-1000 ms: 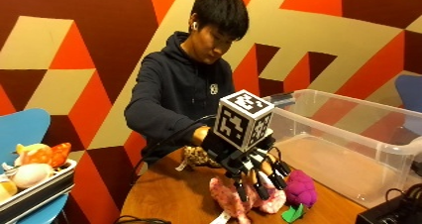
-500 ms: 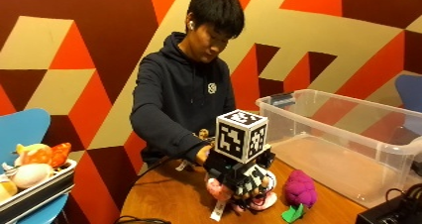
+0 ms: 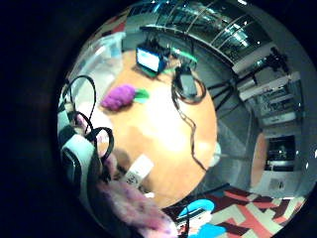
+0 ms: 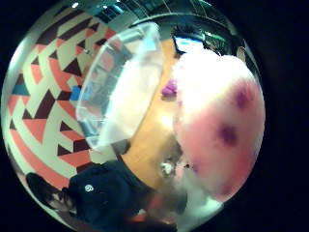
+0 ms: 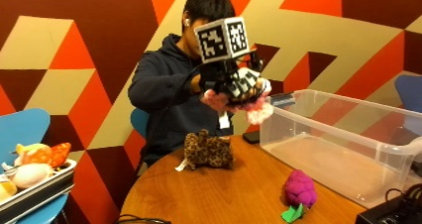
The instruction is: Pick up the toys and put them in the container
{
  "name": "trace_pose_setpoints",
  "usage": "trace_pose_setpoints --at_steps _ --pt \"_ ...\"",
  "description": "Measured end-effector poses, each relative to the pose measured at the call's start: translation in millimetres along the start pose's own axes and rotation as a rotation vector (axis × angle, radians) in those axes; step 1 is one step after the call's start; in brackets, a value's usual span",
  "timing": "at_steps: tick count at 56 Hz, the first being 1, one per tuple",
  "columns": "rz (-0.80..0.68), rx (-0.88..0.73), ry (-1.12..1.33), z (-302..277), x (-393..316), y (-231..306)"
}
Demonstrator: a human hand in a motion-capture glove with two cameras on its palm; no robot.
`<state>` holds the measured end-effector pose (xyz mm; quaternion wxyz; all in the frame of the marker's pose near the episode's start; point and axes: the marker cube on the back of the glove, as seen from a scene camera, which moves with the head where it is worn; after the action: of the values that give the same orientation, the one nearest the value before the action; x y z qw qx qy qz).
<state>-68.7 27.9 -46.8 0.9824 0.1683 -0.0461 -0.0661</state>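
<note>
pink spotted toy [image 4: 219,121] beside clear container [image 4: 120,87]

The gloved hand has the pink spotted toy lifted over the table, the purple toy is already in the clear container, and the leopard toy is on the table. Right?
Not quite. The purple toy lies on the table beside the clear container, not in it, as the outside view shows. The gloved hand does hold the pink spotted toy aloft, and the leopard toy is on the table.

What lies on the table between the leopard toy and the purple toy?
Only bare tabletop shows between the leopard toy and the purple toy in the outside view.
</note>
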Motion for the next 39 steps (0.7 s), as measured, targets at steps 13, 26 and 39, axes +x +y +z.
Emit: trace_pose_setpoints --at_steps 13,26,39 --pt "-0.086 0.171 -0.047 -64 -64 -3" --pt "-0.142 0.207 -0.014 -78 -112 -10" --pt "-0.185 0.178 0.039 -73 -124 10"
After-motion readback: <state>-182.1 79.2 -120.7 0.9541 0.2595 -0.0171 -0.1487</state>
